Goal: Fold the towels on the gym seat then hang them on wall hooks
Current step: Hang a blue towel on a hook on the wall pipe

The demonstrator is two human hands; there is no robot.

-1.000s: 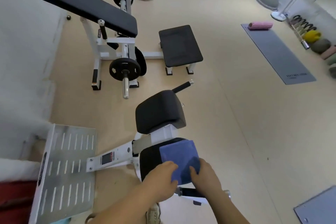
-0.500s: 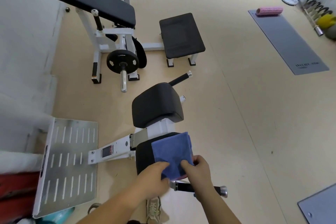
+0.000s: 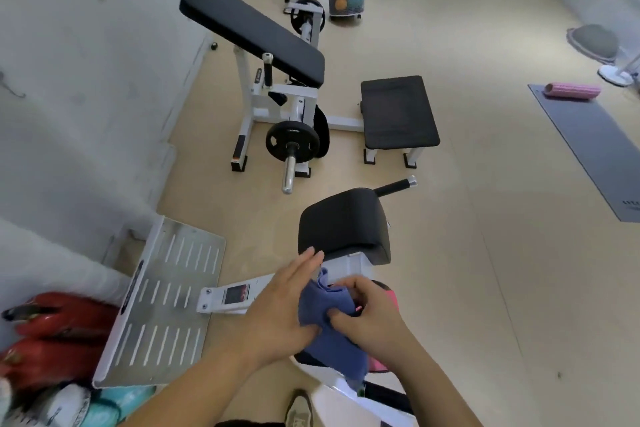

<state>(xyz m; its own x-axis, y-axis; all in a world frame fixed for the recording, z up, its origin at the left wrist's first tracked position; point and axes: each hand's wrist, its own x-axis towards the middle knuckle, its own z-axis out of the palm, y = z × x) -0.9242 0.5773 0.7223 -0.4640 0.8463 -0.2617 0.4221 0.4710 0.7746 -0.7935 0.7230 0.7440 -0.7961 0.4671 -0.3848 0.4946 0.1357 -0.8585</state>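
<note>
Fingers: those of our right hand [image 3: 372,317] curl and pinch the blue towel [image 3: 320,305]; those of our left hand [image 3: 280,308] lie straight, together, bracing its side.
Blue towel: bunched between both hands over the gym seat [image 3: 306,359], so we can tidy its fold.

1. The left hand [image 3: 287,308] lies with straight fingers against the left side of a blue towel [image 3: 341,354].
2. The right hand [image 3: 372,317] grips the blue towel's bunched top with curled fingers; the rest of it hangs below both hands.
3. A pink towel [image 3: 392,300] shows just under and right of the right hand.
4. A black pad [image 3: 343,225] stands just beyond the hands.
5. A slotted plate [image 3: 166,302] lies left of the left hand.
6. A shoe [image 3: 299,409] shows below the hands.
</note>
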